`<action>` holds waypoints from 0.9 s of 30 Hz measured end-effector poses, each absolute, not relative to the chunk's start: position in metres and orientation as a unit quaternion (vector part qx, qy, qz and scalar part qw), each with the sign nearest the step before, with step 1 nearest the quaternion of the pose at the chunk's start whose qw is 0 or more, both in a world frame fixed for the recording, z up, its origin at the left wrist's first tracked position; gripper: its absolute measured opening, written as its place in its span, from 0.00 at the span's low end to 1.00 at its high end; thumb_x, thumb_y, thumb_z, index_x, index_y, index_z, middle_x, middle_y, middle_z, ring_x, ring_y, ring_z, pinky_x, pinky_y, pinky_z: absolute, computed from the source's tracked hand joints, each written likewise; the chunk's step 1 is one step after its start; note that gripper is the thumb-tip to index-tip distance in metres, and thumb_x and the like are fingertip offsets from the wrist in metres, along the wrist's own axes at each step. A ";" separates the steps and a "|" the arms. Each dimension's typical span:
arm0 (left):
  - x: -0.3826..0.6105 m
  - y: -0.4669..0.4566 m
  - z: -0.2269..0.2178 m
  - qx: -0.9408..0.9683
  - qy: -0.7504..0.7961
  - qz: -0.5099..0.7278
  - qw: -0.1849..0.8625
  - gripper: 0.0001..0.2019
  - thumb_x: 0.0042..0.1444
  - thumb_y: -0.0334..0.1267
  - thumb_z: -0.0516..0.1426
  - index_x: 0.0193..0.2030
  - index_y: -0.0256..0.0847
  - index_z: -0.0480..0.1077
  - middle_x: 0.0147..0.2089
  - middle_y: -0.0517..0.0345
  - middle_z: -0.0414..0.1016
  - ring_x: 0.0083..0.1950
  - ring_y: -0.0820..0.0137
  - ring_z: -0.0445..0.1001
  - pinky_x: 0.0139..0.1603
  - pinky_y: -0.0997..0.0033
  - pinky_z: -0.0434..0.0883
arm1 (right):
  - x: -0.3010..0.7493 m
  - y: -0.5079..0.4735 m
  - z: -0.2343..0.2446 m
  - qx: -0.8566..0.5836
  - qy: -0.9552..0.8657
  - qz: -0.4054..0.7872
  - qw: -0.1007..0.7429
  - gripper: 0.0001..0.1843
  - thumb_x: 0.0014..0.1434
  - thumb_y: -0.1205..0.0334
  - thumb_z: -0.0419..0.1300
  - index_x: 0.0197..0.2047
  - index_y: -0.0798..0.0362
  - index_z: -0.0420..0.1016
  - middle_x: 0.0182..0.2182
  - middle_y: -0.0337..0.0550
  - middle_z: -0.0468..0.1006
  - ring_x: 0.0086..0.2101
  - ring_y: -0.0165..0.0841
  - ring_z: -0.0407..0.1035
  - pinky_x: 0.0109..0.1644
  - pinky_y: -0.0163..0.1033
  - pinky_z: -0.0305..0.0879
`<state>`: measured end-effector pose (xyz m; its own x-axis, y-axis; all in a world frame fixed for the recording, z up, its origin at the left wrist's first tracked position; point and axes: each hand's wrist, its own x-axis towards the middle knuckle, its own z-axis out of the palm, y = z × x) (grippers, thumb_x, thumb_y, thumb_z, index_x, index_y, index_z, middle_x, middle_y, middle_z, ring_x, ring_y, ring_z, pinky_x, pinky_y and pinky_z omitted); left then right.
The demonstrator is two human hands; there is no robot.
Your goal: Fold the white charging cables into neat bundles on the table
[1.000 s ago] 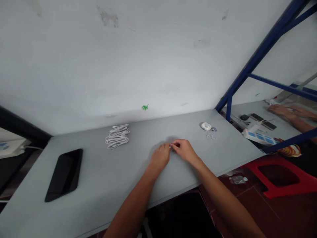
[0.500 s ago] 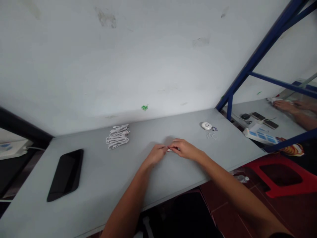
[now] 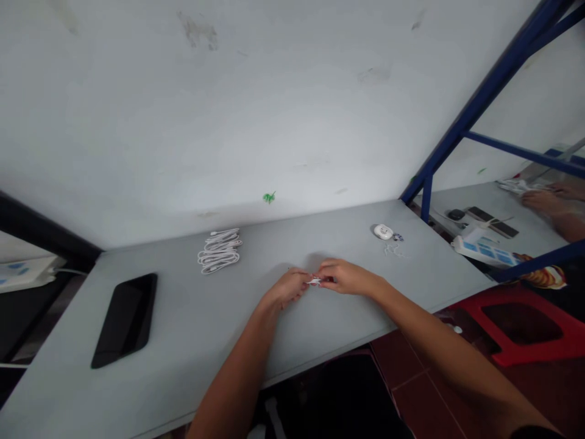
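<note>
My left hand (image 3: 292, 286) and my right hand (image 3: 340, 276) meet over the middle of the grey table. Between their fingertips is a small white strip (image 3: 314, 281); it is too small and covered to tell its kind. Both hands are closed, with the fingers pinched around its two ends. To the left of them, near the wall, lie several white cables (image 3: 220, 251), folded into bundles side by side. Off to the right, thin white strands (image 3: 393, 250) lie loose below a white rounded case (image 3: 382, 231) with a small charm attached.
A black tablet or large phone (image 3: 125, 320) lies at the left of the table (image 3: 192, 360). Beyond the blue metal frame (image 3: 461, 125) are a power strip (image 3: 485, 251), a phone and another person's hands (image 3: 543, 201). A red stool (image 3: 493, 350) stands at lower right.
My hands have parted slightly, and more of the white strip shows between the fingertips. My left hand has turned a little. The whole view has shifted slightly.
</note>
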<state>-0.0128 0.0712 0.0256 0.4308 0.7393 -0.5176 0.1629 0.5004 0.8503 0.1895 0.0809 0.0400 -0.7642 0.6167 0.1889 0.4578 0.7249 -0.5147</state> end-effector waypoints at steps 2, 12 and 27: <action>-0.012 0.070 0.027 0.455 0.499 0.208 0.707 0.11 0.51 0.42 0.59 0.25 0.40 0.63 0.19 0.71 0.51 0.19 0.80 0.45 0.21 0.74 0.42 | 0.188 0.081 0.033 -0.298 -0.917 0.184 0.189 0.11 0.67 0.62 0.56 0.41 0.51 0.81 0.32 0.43 0.77 0.33 0.33 0.71 0.41 0.37 0.69; -0.007 0.073 0.026 0.390 0.526 0.235 0.719 0.11 0.55 0.42 0.58 0.28 0.40 0.63 0.19 0.71 0.51 0.18 0.81 0.44 0.21 0.75 0.40 | 0.186 0.075 0.011 -0.296 -0.919 0.096 0.242 0.14 0.65 0.65 0.57 0.53 0.52 0.76 0.40 0.49 0.78 0.44 0.39 0.71 0.49 0.45 0.73; 0.002 0.069 0.019 0.388 0.556 0.302 0.670 0.15 0.63 0.45 0.51 0.28 0.41 0.60 0.21 0.68 0.55 0.18 0.80 0.49 0.18 0.77 0.45 | 0.173 0.072 -0.017 -0.341 -0.861 0.065 0.370 0.12 0.67 0.66 0.54 0.47 0.51 0.79 0.39 0.49 0.78 0.40 0.37 0.72 0.46 0.46 0.73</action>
